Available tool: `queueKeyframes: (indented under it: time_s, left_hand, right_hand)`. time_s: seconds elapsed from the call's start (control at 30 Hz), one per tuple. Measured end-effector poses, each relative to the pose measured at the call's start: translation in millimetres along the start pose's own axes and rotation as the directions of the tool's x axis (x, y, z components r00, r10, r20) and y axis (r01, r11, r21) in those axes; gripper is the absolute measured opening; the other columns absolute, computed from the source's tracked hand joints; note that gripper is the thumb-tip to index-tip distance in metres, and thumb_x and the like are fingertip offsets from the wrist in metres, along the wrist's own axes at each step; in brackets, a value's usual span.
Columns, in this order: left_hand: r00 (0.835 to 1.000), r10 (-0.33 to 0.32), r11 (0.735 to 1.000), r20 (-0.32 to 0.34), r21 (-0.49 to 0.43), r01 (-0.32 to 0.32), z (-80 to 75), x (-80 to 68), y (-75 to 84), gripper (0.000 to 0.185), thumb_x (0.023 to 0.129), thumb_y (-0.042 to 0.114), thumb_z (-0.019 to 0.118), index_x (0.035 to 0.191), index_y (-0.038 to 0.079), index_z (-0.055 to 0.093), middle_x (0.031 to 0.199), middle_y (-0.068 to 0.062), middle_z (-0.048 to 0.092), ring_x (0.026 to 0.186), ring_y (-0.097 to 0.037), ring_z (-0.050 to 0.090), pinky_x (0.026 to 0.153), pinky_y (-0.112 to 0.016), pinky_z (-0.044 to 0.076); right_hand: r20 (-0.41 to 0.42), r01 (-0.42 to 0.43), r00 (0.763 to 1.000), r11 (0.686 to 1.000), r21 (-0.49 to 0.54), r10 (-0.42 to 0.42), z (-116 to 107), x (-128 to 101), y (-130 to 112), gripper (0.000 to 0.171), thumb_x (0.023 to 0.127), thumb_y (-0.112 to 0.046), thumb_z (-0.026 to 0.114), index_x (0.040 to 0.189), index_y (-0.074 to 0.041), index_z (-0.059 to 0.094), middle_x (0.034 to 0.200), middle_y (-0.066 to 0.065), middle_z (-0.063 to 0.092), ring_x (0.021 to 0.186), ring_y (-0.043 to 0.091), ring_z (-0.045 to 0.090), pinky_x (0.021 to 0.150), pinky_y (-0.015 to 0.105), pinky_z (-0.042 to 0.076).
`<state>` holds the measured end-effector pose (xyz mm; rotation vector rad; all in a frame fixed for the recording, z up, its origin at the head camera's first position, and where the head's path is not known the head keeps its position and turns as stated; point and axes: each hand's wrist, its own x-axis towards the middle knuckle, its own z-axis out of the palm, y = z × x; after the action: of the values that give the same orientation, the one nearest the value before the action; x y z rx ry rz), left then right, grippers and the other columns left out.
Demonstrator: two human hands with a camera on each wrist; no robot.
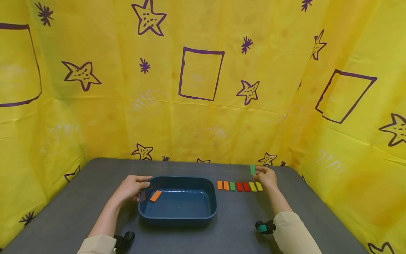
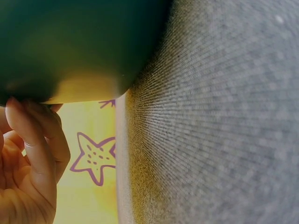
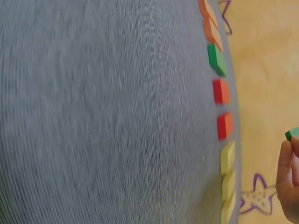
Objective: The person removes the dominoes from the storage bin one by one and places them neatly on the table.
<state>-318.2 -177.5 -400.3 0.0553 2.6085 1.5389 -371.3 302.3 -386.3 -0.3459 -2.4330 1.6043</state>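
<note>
A dark blue tub stands on the grey table, with one orange block lying inside at its left. My left hand grips the tub's left rim; in the left wrist view its fingers curl up against the tub's outer wall. To the right of the tub, my right hand pinches a green block and holds it upright above the right end of a row of blocks. The row runs orange, orange, green, red, red, then yellow.
The grey table is walled on three sides by yellow cloth with purple stars. The row of blocks lies close to the back edge. Bare table shows in front of the tub and the row.
</note>
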Motion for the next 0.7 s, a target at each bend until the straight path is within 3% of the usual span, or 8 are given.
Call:
queueKeyframes:
  time_s: [0.27, 0.5, 0.7]
  left_hand:
    - [1.000, -0.008, 1.000, -0.005, -0.009, 0.008, 0.2, 0.2, 0.4, 0.043, 0.099, 0.015, 0.054, 0.141, 0.002, 0.053, 0.058, 0.001, 0.041, 0.048, -0.013, 0.043, 0.049, -0.023, 0.045]
    - [1.000, -0.017, 1.000, -0.009, -0.005, 0.017, 0.3, -0.1, 0.7, 0.044, 0.099, 0.015, 0.055, 0.140, 0.002, 0.054, 0.058, 0.000, 0.041, 0.047, -0.013, 0.043, 0.049, -0.023, 0.045]
    - [1.000, -0.013, 1.000, -0.005, -0.019, 0.013, 0.3, 0.7, 0.7, 0.043, 0.099, 0.014, 0.055, 0.140, 0.002, 0.054, 0.057, 0.001, 0.040, 0.047, -0.012, 0.041, 0.049, -0.023, 0.044]
  right_hand:
    - [-0.034, -0.055, 0.998, 0.998, -0.029, 0.054, -24.1, 3.7, 17.3, 0.045, 0.090, -0.001, 0.062, 0.134, 0.008, 0.055, 0.136, 0.031, 0.055, 0.077, 0.002, 0.063, 0.089, 0.035, 0.058]
    - [-0.062, -0.067, 0.996, 0.997, -0.040, 0.064, -40.0, 4.6, 29.2, 0.046, 0.089, -0.001, 0.064, 0.132, 0.012, 0.055, 0.120, 0.034, 0.060, 0.072, 0.007, 0.067, 0.083, 0.036, 0.059]
    - [-0.082, -0.091, 0.993, 0.996, -0.009, 0.090, -50.9, 7.0, 39.1, 0.048, 0.087, 0.000, 0.065, 0.132, 0.015, 0.054, 0.119, 0.036, 0.059, 0.067, 0.005, 0.068, 0.069, 0.026, 0.059]
